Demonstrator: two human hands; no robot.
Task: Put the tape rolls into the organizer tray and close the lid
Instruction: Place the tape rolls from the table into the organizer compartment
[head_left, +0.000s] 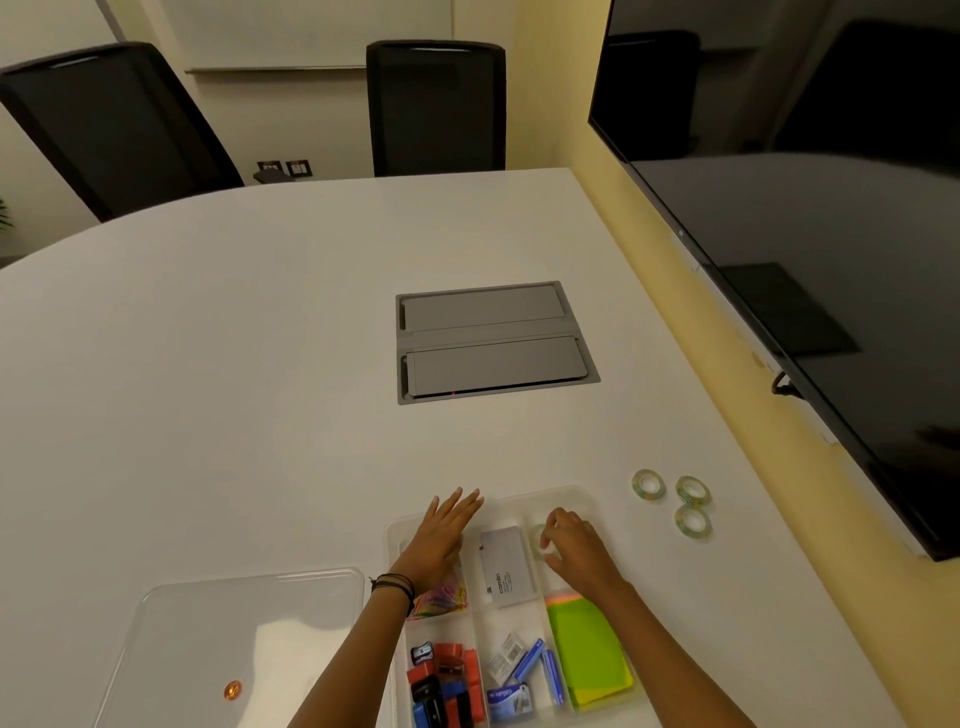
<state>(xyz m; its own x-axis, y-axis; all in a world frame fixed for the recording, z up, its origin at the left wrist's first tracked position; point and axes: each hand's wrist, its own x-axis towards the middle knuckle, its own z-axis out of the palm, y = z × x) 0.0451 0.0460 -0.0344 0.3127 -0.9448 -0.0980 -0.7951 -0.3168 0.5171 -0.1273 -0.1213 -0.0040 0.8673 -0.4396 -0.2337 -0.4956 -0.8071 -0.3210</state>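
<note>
While the left hand (441, 540) lies flat and spread, holding nothing, on the far left rim of the clear organizer tray (592, 504), the right hand (576, 551) has its grip pinched on a tape roll (538, 538) in the tray's far right compartment. Three more tape rolls (649, 484) lie on the white desk (234, 389) just right of the tray. The clear lid (234, 623) rests left of it.

Three tape rolls (671, 501) right of open tray (587, 499); lid (249, 623) left.
</note>
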